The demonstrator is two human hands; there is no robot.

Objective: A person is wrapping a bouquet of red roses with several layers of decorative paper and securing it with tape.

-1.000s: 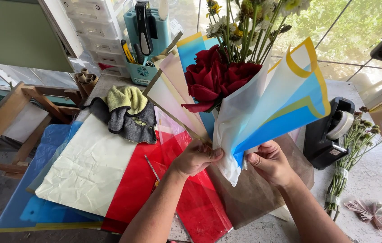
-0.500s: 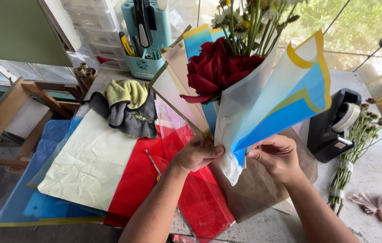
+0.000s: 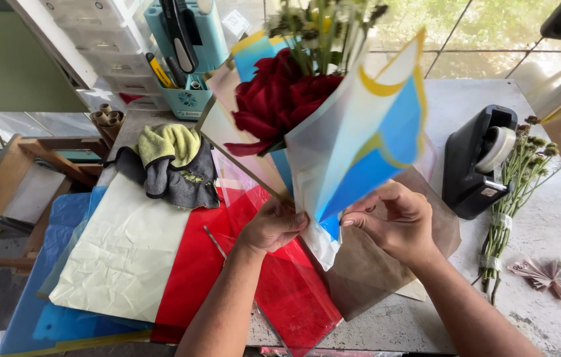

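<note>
Gripping blue-white bouquet wrap w/ both hands.

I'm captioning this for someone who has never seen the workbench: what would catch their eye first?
First the bouquet of red roses, held up at the centre in blue, white and yellow wrapping paper, with the left hand and right hand pinching the wrap at its base. Next, the red sheet and cream sheet spread beneath to the left, and the black tape dispenser at right.

Both forearms reaching forward, left hand and right hand close together, fingers pinched.
</note>
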